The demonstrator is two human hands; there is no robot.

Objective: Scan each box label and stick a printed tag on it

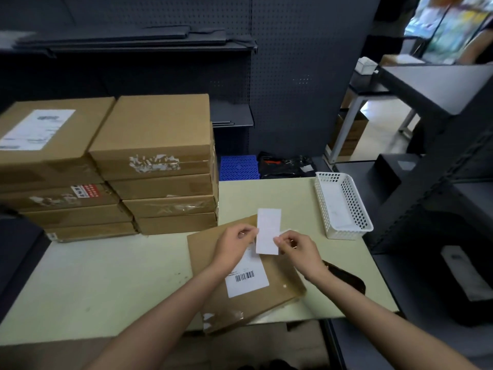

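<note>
A flat cardboard box (245, 279) lies on the pale table (106, 271), near the front edge and skewed so that one corner juts just past that edge. On its top face sits a white shipping label (246, 276) with a barcode toward the near end.

Above the box, both hands hold a white printed tag (268, 231), which stands roughly upright between them. The left hand (236, 243) pinches the tag's left edge between thumb and fingertips, the other fingers curled in. The right hand (298, 248) pinches the lower right side of the tag, where a small flap of white paper curls away from it at the fingertips; I cannot tell whether that flap is backing or part of the tag itself. The tag's lower end hangs over the far part of the shipping label, not pressed down on it.

At the table's back left corner stand two stacks of cardboard boxes (149, 161) side by side, touching; the top box of the left stack carries a white label. Along the right edge sits a white perforated basket (344, 206), with some pale sheet lying in it. A dark, glossy object (344, 276) lies near the right edge, just beyond the right wrist and partly hidden by it.
</note>
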